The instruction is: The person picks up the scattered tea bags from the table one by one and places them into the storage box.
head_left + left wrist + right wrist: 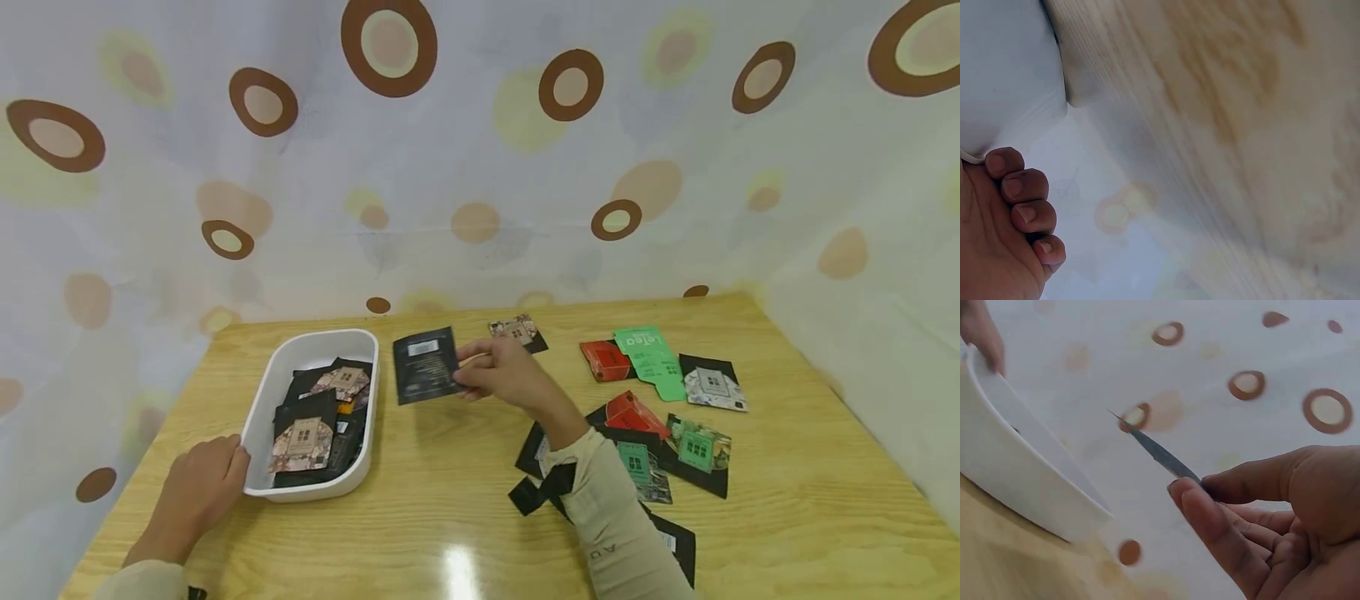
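Note:
My right hand (504, 372) pinches a flat black sachet (426, 367) by its edge, holding it above the table just right of a white bin (258, 417). The sachet's back, with a pale label and small print, faces the head view. Edge-on in the right wrist view, the same sachet (1160, 453) sits between thumb and forefinger. At the bin's left side, my left hand (206, 482) grips the rim, and its fingers (1025, 215) are curled in the left wrist view. Inside the bin lie several black sachets with floral fronts (303, 442).
On the right of the wooden table (435, 533) lie a green die-cut packet (651, 360), red packets (606, 360) and several dark sachets (697, 450), some under my right forearm. A floral sachet (517, 331) lies at the back. A dotted cloth (480, 167) stands behind.

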`<action>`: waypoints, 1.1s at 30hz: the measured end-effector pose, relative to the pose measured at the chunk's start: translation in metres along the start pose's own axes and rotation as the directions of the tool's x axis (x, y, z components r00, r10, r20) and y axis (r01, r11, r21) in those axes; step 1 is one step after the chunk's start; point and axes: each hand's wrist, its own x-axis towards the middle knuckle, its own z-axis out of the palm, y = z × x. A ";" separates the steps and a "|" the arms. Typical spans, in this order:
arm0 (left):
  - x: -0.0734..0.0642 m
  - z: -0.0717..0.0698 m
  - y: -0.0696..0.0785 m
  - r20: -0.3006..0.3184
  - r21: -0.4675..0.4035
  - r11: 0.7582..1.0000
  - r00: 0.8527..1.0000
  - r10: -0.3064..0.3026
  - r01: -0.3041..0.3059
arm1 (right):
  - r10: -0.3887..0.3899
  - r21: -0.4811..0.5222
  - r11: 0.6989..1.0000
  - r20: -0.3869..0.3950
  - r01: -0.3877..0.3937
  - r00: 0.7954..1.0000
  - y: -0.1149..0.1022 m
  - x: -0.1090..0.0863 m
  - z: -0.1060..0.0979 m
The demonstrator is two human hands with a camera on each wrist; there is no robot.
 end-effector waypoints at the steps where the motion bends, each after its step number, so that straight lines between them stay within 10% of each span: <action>1: -0.001 0.000 0.000 0.000 0.002 1.000 1.000 -0.001 0.001 | 0.010 0.029 1.000 0.034 -0.011 0.999 -0.001 0.005 0.015; 9: 0.000 0.002 0.001 0.007 0.006 1.000 1.000 0.004 -0.004 | 0.068 0.076 0.995 0.039 -0.071 0.997 -0.006 0.033 0.106; 18: -0.003 0.005 -0.001 0.006 0.002 1.000 1.000 -0.013 0.013 | -0.006 -0.210 0.978 0.014 0.009 1.000 -0.001 0.040 0.130; 25: -0.006 0.008 -0.003 -0.006 -0.005 1.000 1.000 -0.025 0.025 | -0.064 -0.249 0.964 0.112 0.091 0.992 0.002 0.045 0.089; 29: -0.004 0.008 -0.003 -0.011 -0.003 1.000 1.000 -0.019 0.019 | -0.001 -0.279 0.960 -0.073 -0.020 0.997 0.009 0.044 0.033; 33: -0.002 0.006 -0.003 -0.015 0.002 1.000 1.000 -0.002 0.002 | 0.057 -0.286 0.947 -0.293 -0.144 0.955 0.015 0.038 -0.021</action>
